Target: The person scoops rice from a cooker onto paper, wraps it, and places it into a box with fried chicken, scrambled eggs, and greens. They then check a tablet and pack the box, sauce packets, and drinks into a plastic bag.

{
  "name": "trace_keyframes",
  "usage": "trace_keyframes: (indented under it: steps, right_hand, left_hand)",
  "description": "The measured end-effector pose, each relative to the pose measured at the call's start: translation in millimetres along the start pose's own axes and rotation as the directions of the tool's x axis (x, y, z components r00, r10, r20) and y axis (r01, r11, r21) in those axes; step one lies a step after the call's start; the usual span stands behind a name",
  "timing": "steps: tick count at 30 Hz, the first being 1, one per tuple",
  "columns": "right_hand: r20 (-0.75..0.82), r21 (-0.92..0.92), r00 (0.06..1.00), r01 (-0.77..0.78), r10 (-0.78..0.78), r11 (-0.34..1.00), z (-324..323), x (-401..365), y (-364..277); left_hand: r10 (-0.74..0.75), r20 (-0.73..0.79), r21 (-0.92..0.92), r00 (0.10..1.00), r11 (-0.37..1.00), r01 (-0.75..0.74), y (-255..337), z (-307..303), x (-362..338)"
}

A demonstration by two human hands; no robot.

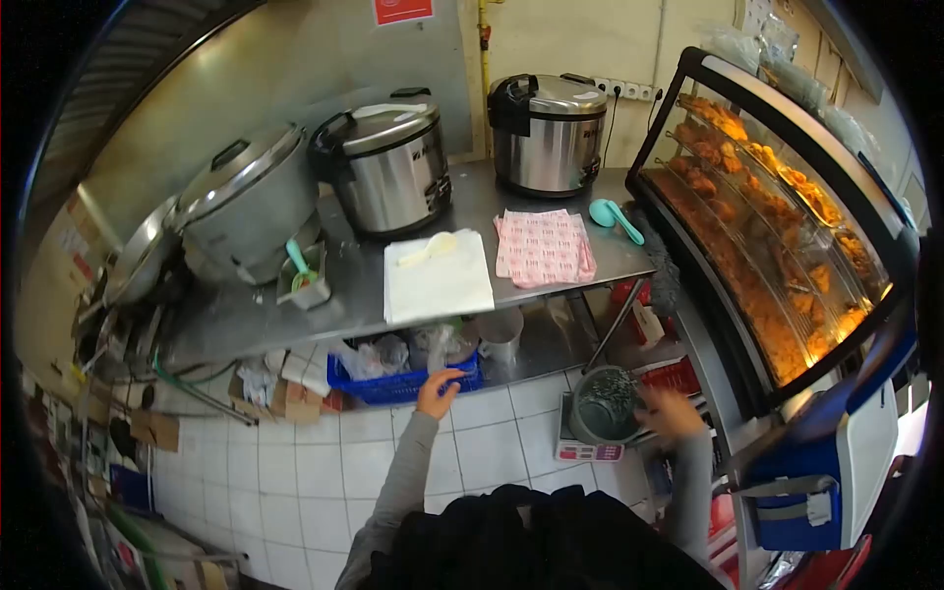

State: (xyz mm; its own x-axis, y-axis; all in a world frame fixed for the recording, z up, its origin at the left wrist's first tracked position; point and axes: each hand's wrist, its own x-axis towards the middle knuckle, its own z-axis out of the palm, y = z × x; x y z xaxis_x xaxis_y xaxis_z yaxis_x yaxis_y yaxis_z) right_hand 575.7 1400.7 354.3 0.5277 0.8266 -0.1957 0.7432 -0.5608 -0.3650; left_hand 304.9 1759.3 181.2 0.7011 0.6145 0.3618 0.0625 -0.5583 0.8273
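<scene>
My left hand (pixel 438 393) is in front of the blue basket (pixel 403 390) below the counter, its fingers apart and nothing visible in them. Clear plastic bags (pixel 379 356) lie in that basket, one just beyond my fingertips. My right hand (pixel 674 412) is smeared by motion beside a grey-green bucket (pixel 602 425), so its fingers cannot be made out. Dark, speckled contents show inside the bucket. It stands on what looks like a scale with a pink-and-white front (pixel 590 452).
Steel counter (pixel 344 270) ahead carries rice cookers (pixel 388 177), a large pot (pixel 246 206), white paper sheets (pixel 440 285), patterned wrapping paper (pixel 541 246) and turquoise utensils (pixel 617 218). A heated display case (pixel 767 226) of fried food borders the right. Cardboard boxes (pixel 300 401) sit under the counter.
</scene>
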Motion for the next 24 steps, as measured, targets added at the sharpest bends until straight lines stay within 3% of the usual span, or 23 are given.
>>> trace_keyframes:
  steps: [1,2,3,4,5,6,7,9,12,13,15,17,18,19,21,24]
  right_hand:
    - [-0.219,-0.032,0.920,0.326,-0.325,0.945,-0.9,65.2,-10.0]
    - [-0.214,-0.001,0.885,0.422,-0.413,0.907,-27.7,122.8,-51.4]
    - [-0.115,0.022,0.925,0.367,-0.362,0.930,-60.9,169.9,-97.0]
    - [-0.269,-0.146,0.816,0.491,-0.512,0.859,-57.8,240.1,-101.4]
    - [-0.300,-0.279,0.795,0.455,-0.527,0.846,-75.8,298.8,-125.6]
    - [-0.449,-0.435,0.624,0.473,-0.640,0.766,-94.7,354.5,-146.9]
    - [-0.450,-0.407,0.713,0.373,-0.538,0.834,-117.0,406.8,-169.1]
    - [-0.705,-0.515,0.470,0.173,-0.530,0.839,-145.5,516.1,-187.4]
    - [-0.818,-0.344,0.506,-0.048,-0.274,0.938,-187.6,622.1,-200.8]
    - [-0.768,-0.361,0.592,-0.084,-0.245,0.929,-197.8,644.9,-199.0]
    - [-0.728,-0.339,0.623,0.033,-0.285,0.940,-215.8,669.4,-190.1]
    - [-0.701,-0.368,0.623,0.101,-0.347,0.925,-229.5,670.4,-185.6]
    - [-0.729,-0.394,0.556,0.139,-0.401,0.909,-230.5,675.9,-179.4]
    - [-0.714,-0.415,0.551,0.164,-0.432,0.895,-234.5,673.0,-177.7]
    - [-0.726,-0.409,0.518,0.203,-0.452,0.890,-248.4,673.7,-178.4]
    - [-0.767,-0.278,0.498,0.311,-0.405,0.909,-306.4,677.2,-179.6]
  left_hand:
    - [-0.003,0.023,-0.009,1.000,1.000,0.003,6.8,-7.6,24.5]
    - [-0.007,0.043,-0.023,0.999,1.000,0.008,11.7,-15.5,51.8]
    - [0.001,0.054,-0.038,0.999,0.999,0.001,14.6,-23.1,81.8]
    - [0.002,0.020,-0.036,1.000,0.999,-0.001,14.4,-36.1,113.5]
    - [-0.007,-0.042,-0.071,0.999,0.997,0.004,23.7,-48.6,147.7]
    - [-0.003,-0.106,-0.110,0.994,0.994,-0.009,12.8,-54.8,183.3]
    - [-0.005,-0.167,-0.150,0.986,0.988,-0.021,3.3,-58.6,218.7]
    - [0.039,-0.197,-0.144,0.980,0.987,-0.068,1.2,-58.3,294.4]
    - [0.145,-0.178,-0.175,0.973,0.969,-0.177,3.1,-32.4,400.7]
    - [0.198,-0.151,-0.104,0.968,0.971,-0.215,13.7,-23.0,428.4]
    - [0.200,-0.079,-0.233,0.977,0.949,-0.213,17.7,8.5,472.2]
    - [0.121,0.025,-0.330,0.992,0.938,-0.106,0.0,62.3,479.0]
    - [0.210,0.084,-0.204,0.974,0.961,-0.189,-19.9,94.6,471.7]
    - [0.288,0.151,-0.076,0.946,0.957,-0.280,-44.8,125.2,454.2]
    - [0.123,0.225,0.027,0.967,0.991,-0.132,-86.2,174.4,397.1]
    - [0.120,0.294,0.302,0.948,0.930,-0.211,-66.5,174.2,369.9]
